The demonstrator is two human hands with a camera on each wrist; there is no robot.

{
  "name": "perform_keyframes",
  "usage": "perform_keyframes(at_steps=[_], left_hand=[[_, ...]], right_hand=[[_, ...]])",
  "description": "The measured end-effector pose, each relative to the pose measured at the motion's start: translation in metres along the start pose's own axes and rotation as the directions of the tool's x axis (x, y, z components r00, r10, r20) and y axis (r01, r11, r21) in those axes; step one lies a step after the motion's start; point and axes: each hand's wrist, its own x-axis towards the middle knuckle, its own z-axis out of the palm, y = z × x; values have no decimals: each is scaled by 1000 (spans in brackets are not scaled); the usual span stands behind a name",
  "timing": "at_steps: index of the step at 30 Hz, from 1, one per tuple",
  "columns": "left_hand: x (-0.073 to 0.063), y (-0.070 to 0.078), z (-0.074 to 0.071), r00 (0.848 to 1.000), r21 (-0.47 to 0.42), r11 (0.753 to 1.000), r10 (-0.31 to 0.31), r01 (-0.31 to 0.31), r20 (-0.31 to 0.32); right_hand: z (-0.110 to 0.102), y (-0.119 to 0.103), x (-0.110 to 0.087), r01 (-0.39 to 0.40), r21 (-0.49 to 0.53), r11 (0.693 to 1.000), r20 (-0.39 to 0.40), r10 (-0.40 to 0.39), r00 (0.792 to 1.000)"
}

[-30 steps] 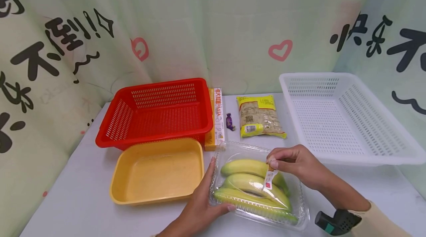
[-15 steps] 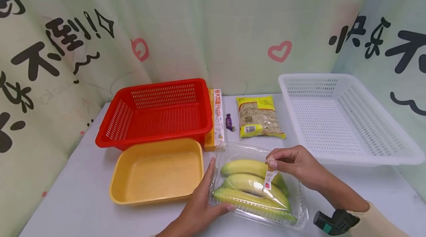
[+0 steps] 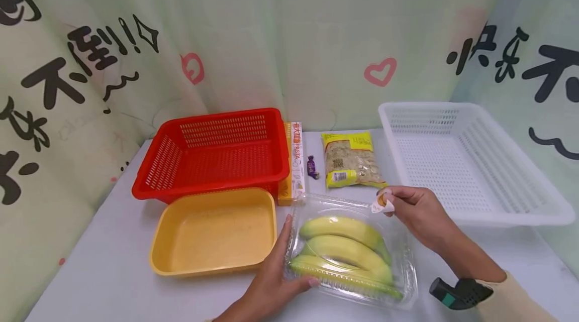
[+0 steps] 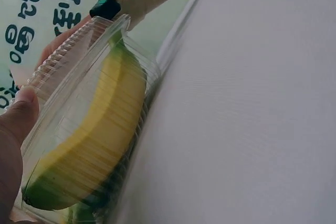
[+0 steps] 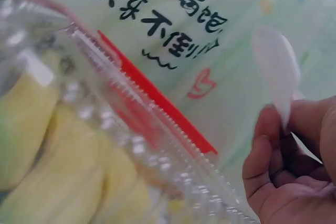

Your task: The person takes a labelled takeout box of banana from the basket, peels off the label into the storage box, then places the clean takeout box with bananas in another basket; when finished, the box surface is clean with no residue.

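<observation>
A clear plastic clamshell container [image 3: 350,204] with several yellow-green bananas [image 3: 344,246] inside lies on the table, its lid down. My left hand [image 3: 276,277] holds its near left corner, thumb on the front edge and fingers along the left side. In the left wrist view the thumb [image 4: 23,111] rests on the ridged rim. Above the container's far right corner, my right hand [image 3: 418,211] pinches a peeled sticker label [image 3: 382,202], clear of the lid. The right wrist view shows the label's pale back [image 5: 278,72] between thumb and fingertips.
A red basket [image 3: 212,186] and a yellow tray [image 3: 212,269] stand on the left. A pasta box [image 3: 296,161], a purple-wrapped candy [image 3: 312,167] and a yellow-labelled bag [image 3: 353,160] lie behind the container. At right is a white basket [image 3: 511,216]. A printed curtain [image 3: 280,35] hangs behind.
My right hand has pulled the sticker label off the lid and lifted it up and to the right. The label has curled. My left hand and the container have stayed in place.
</observation>
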Motion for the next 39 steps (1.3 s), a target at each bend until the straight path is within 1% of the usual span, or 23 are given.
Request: perform_keyframes(at_steps=[1,2,4,5,7,10,13,17,22,26,27,28,31,35,37,39], left_hand=[[0,0,1,1000,8,1000,13,-13,-2],[0,0,1,1000,10,1000,23,-23,-2],[0,0,2,999,12,999,48,-48,-9],[0,0,2,998,13,998,57,-57,-15],[-1,1,2,997,11,997,73,-73,-27],[-2,3,3,997,-9,998,65,-65,-32],[-3,4,2,999,-16,999,36,-37,-28],[-3,7,0,1000,6,1000,0,0,-20],[-5,15,-1,998,55,997,-57,58,-19],[-7,22,0,995,67,993,-100,101,-18],[-8,23,0,995,67,992,-103,104,-17],[-9,24,1,994,67,992,-104,105,-16],[-10,27,2,996,91,992,-83,83,-14],[-11,29,3,999,168,985,-34,35,-7],[-10,30,2,1000,196,980,-31,31,0],[-10,32,0,999,205,978,-43,40,11]], right_hand=[[-1,0,0,-10,-40,999,-18,10,1000],[-1,0,0,-19,-82,996,-19,18,1000],[-1,0,0,-26,-176,984,-6,25,1000],[-1,-1,0,-26,-196,980,-3,26,1000],[0,-1,2,-22,-196,980,12,24,1000],[2,-1,4,-21,-198,980,31,28,999],[4,-3,5,-21,-198,980,43,30,999],[8,-6,8,-42,-212,976,46,53,998],[11,-9,10,-90,-248,965,9,95,995],[12,-9,11,-91,-258,962,-5,93,996],[13,-9,11,-88,-256,963,-5,90,996],[13,-9,11,-84,-255,963,-1,87,996],[14,-9,12,-80,-263,961,6,84,996],[15,-8,13,-83,-274,958,11,90,996],[15,-8,13,-81,-273,959,10,87,996],[16,-9,13,-82,-271,959,11,88,996]])
